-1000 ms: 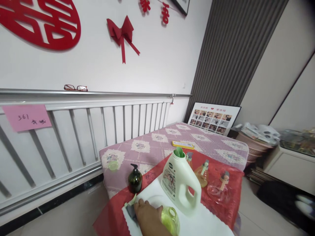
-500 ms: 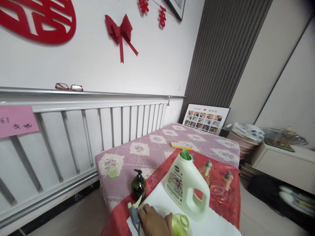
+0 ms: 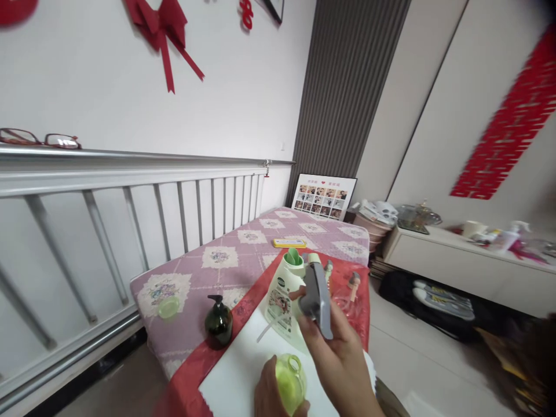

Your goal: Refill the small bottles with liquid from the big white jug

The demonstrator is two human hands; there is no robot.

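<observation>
My left hand (image 3: 269, 389) is wrapped round the side of a clear spray bottle (image 3: 290, 383) of yellow-green liquid, its neck uncapped. Raised above and to the right of that bottle, my right hand (image 3: 332, 347) grips a grey and green trigger spray head (image 3: 318, 298). The head's thin dip tube (image 3: 269, 328) points down to the left, apart from the bottle's opening. Just behind stands a large pale green detergent jug (image 3: 282, 295) with an open green spout, its handle side hidden by my right hand. A white sheet (image 3: 234, 376) lies beneath.
A dark green pump bottle (image 3: 218, 323) stands left of the sheet, near a pale green cap (image 3: 168, 307). Clear spray bottles (image 3: 350, 298) stand on the red cloth (image 3: 191, 376) at the right. A yellow case (image 3: 289, 243) lies farther back, and a white radiator (image 3: 165, 214) borders the left.
The spray head, low at the left beside a hand, is now lifted to the right in my right hand, which has come into view. The camera has turned right.
</observation>
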